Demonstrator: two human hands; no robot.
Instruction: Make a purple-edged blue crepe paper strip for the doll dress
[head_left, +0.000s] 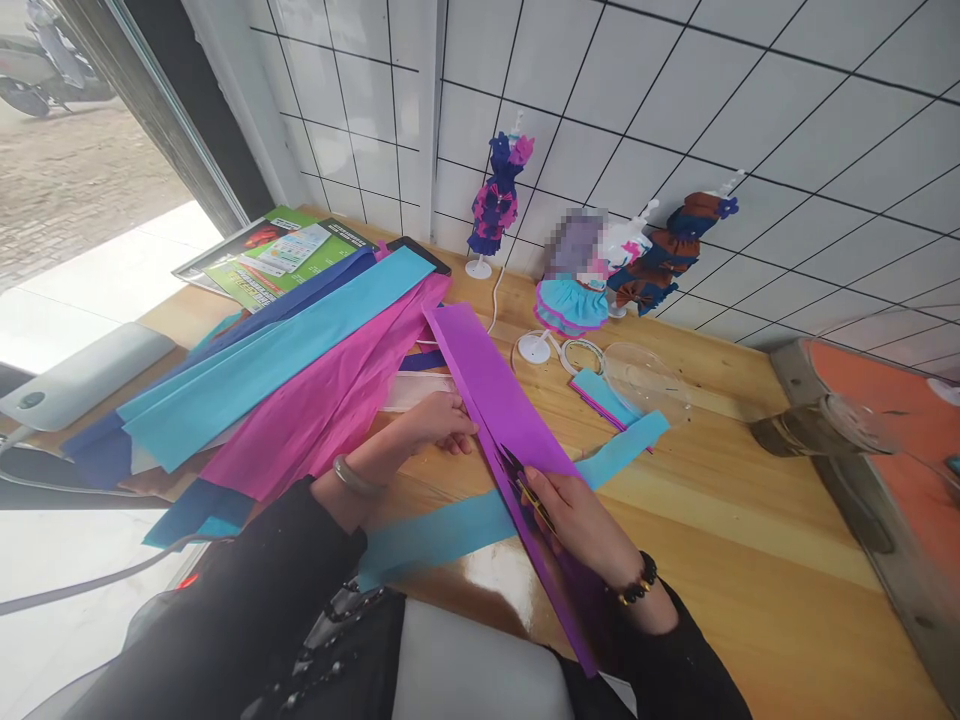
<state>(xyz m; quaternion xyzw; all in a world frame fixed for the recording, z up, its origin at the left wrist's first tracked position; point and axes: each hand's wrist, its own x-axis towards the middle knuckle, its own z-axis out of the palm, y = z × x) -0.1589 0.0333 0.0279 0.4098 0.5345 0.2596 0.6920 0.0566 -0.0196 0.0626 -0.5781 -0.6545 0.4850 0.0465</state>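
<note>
A long folded sheet of purple crepe paper (504, 385) slants across the table in front of me. My left hand (444, 422) pinches its left edge near the middle. In my right hand (585, 520) is a pair of dark scissors (525, 485), with the blades at the purple paper and a slit running lengthwise beside its left edge. A narrow purple strip lies along that slit toward me. Under the purple sheet passes a light blue strip (450, 538), crossing from lower left to upper right.
Blue and pink crepe paper (315, 400) is piled at left, beside green leaflets (292, 262) and a white device (86, 375). Small dressed doll stands (495, 200) line the tiled wall. A clear plastic dish (646, 385), tape roll (582, 356) and glass jar (817, 428) are at right.
</note>
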